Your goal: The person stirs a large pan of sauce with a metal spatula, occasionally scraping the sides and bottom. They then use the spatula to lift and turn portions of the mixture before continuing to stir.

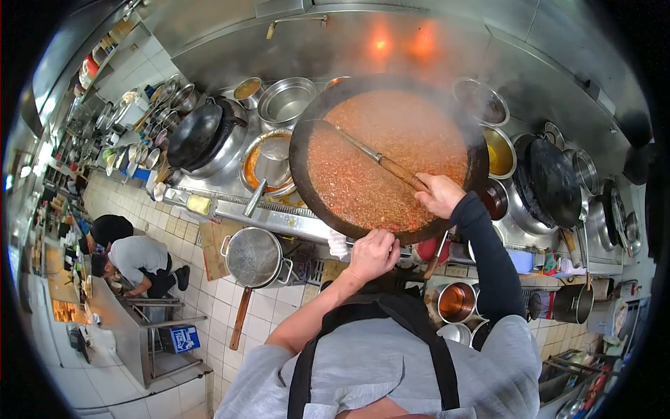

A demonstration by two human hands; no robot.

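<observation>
A very large black wok [301, 183] fills the middle of the view, full of steaming reddish-brown minced food [391, 157]. My right hand [441, 196] grips the wooden handle of a long wok spatula [380, 159]. The tool slants across the food, its metal end at the wok's upper left side. At the near rim, my left hand [375, 257] is closed with its fingers curled over the edge of the wok. A metal strainer ladle [271, 167] lies over a pan of orange liquid [252, 171] just left of the wok.
A round mesh strainer [253, 257] with a wooden handle sits low at my left. More black woks stand left [195, 136] and right [556, 183] along the steel range. Pots [457, 302] are by my right side. Another person [136, 255] bends over a counter at far left.
</observation>
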